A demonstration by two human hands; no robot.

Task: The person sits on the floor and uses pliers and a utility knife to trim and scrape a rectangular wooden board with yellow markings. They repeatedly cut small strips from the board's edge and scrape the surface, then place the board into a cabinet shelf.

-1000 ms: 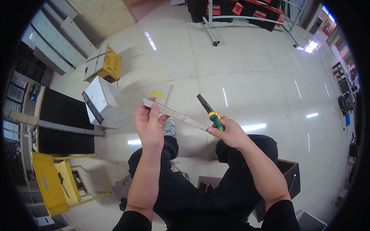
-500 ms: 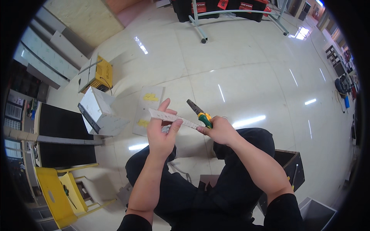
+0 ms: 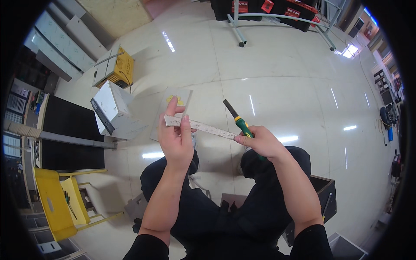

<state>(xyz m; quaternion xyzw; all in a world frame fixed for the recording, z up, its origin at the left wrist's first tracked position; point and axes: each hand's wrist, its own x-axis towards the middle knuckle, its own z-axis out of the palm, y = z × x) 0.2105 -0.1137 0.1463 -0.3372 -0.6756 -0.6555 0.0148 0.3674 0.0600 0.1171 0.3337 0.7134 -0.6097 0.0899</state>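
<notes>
A narrow whitish strip (image 3: 212, 129) with dark speckles spans the gap between my hands above my lap. My left hand (image 3: 175, 141) pinches it near its left end, thumb on the near face and the fingers behind. At the other end, the thumb of my right hand (image 3: 263, 141) presses on the strip. The same hand grips a pair of pliers (image 3: 241, 122) with green and yellow handles, the dark jaws pointing up and away, seen edge-on. My right fingers hide part of the handles.
Beyond my left hand a grey panel (image 3: 184, 96) with yellow patches lies on the tiled floor. Left of it are a white box (image 3: 113, 106) and a yellow machine (image 3: 123, 68). A yellow chair (image 3: 50, 203) stands near left, a dark open box (image 3: 325, 195) near right.
The pliers have turned from showing their jaws' broad side to nearly edge-on. The strip now shows more of its face, and both hands sit slightly farther apart. The view has shifted a little.
</notes>
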